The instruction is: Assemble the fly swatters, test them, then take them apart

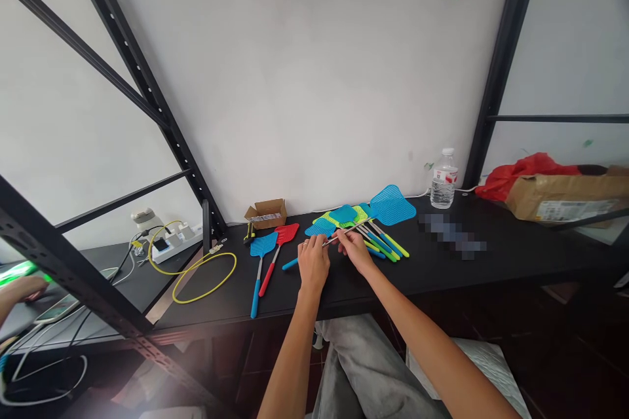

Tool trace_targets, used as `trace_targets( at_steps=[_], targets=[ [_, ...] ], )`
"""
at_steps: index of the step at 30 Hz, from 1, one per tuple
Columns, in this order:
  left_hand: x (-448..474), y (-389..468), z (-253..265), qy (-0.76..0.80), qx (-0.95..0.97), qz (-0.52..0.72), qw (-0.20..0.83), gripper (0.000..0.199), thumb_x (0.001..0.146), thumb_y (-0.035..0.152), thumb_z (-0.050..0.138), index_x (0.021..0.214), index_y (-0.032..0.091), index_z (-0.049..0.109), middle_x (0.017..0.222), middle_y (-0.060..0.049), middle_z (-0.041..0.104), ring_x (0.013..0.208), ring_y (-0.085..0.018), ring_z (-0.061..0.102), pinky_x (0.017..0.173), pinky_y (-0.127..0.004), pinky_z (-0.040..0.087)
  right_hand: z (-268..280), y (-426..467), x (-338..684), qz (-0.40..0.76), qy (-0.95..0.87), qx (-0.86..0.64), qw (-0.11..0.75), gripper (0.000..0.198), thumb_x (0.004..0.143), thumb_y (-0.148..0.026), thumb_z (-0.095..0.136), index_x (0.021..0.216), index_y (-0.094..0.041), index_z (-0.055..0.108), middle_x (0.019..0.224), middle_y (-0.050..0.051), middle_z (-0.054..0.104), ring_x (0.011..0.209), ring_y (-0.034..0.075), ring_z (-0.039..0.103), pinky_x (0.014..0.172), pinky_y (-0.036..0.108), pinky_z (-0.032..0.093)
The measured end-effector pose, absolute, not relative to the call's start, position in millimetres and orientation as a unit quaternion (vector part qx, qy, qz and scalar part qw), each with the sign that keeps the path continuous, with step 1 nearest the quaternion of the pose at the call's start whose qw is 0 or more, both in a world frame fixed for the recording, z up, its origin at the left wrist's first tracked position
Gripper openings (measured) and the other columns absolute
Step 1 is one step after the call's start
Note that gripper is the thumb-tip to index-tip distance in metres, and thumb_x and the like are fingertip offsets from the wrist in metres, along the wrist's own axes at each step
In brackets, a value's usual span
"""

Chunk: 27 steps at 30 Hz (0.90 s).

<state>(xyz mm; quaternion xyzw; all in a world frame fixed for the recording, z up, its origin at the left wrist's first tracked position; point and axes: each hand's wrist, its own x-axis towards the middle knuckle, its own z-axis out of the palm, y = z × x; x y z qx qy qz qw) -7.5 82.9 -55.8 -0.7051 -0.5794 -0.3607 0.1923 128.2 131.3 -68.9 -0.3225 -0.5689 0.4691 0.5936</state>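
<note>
A blue fly swatter (pixel 393 204) with a thin metal shaft and a blue grip is held slantwise above the black table, its head at upper right. My left hand (pixel 313 263) is closed around its shaft near the grip. Farther up, the fingers of my right hand (pixel 354 251) pinch the same shaft. Behind and beneath my hands lies a pile of several blue and yellow-green fly swatters (pixel 344 213), partly hidden. To the left, a smaller blue fly swatter (pixel 263 245) and a red fly swatter (pixel 286 234) rest side by side, grips toward me.
A small open cardboard box (pixel 266 213) stands by the wall. A water bottle (pixel 443 183) and a larger carton (pixel 565 200) are on the right. At left are a yellow cable (pixel 204 298), a power strip (pixel 177 245), black shelf posts and another person's hand (pixel 24 289).
</note>
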Motion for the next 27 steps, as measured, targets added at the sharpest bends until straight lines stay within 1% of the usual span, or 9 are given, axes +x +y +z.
trace_targets(
  at_steps=[4,9,13,20,23,25,27],
  targets=[
    [-6.1,81.8,-54.7,-0.556,-0.728,-0.355,0.186,0.021,0.097,0.023,0.043,0.106,0.025,0.061,0.095,-0.005,0.066,0.088,-0.021,0.058,0.078,-0.032,0.037,-67.0,127.9,127.0,0.451,-0.619,-0.318,0.559,0.050,0.080,-0.066,0.058,0.069,-0.018,0.066,0.068,0.005,0.064,0.055,0.015,0.053,0.049,0.025,0.038],
    [-4.4,82.0,-54.6,-0.545,-0.741,-0.349,0.179,0.022,0.099,0.030,0.043,0.108,0.026,0.063,0.093,-0.004,0.068,0.088,-0.019,0.060,0.076,-0.031,0.036,-67.7,128.5,128.4,0.433,-0.622,-0.319,0.569,0.050,0.084,-0.063,0.057,0.060,-0.019,0.060,0.058,0.002,0.056,0.053,0.015,0.050,0.050,0.027,0.038],
    [-2.3,84.3,-56.2,-0.552,-0.735,-0.352,0.178,0.025,0.099,0.036,0.042,0.107,0.026,0.063,0.092,-0.003,0.071,0.086,-0.020,0.063,0.073,-0.030,0.035,-69.5,131.2,128.6,0.433,-0.611,-0.331,0.574,0.051,0.085,-0.064,0.054,0.061,-0.019,0.061,0.056,0.002,0.056,0.052,0.015,0.050,0.051,0.028,0.038],
    [0.1,87.0,-57.3,-0.567,-0.725,-0.346,0.181,0.024,0.100,0.033,0.040,0.106,0.027,0.063,0.091,-0.003,0.075,0.079,-0.019,0.066,0.069,-0.031,0.033,-72.9,134.9,128.3,0.431,-0.598,-0.349,0.579,0.055,0.084,-0.067,0.053,0.063,-0.018,0.064,0.056,0.003,0.058,0.052,0.016,0.051,0.050,0.028,0.038],
    [1.7,87.9,-57.2,-0.576,-0.719,-0.345,0.179,0.026,0.100,0.035,0.038,0.103,0.026,0.062,0.084,-0.003,0.075,0.075,-0.019,0.066,0.069,-0.031,0.032,-74.6,135.7,128.3,0.424,-0.587,-0.356,0.590,0.055,0.084,-0.068,0.052,0.067,-0.018,0.066,0.056,0.004,0.058,0.053,0.017,0.053,0.049,0.028,0.038],
    [2.0,88.7,-57.6,-0.578,-0.720,-0.342,0.175,0.026,0.100,0.036,0.039,0.100,0.025,0.062,0.079,-0.002,0.074,0.069,-0.018,0.065,0.068,-0.031,0.031,-75.0,135.6,128.2,0.425,-0.566,-0.357,0.609,0.056,0.084,-0.070,0.050,0.071,-0.018,0.067,0.058,0.004,0.059,0.055,0.018,0.054,0.050,0.028,0.039],
    [1.5,89.4,-58.4,-0.575,-0.725,-0.338,0.173,0.026,0.099,0.036,0.040,0.099,0.025,0.064,0.077,-0.002,0.073,0.065,-0.017,0.064,0.067,-0.031,0.031,-74.6,135.4,128.1,0.430,-0.538,-0.361,0.629,0.056,0.083,-0.071,0.049,0.073,-0.019,0.067,0.061,0.004,0.061,0.055,0.018,0.055,0.050,0.028,0.039]
  ],
)
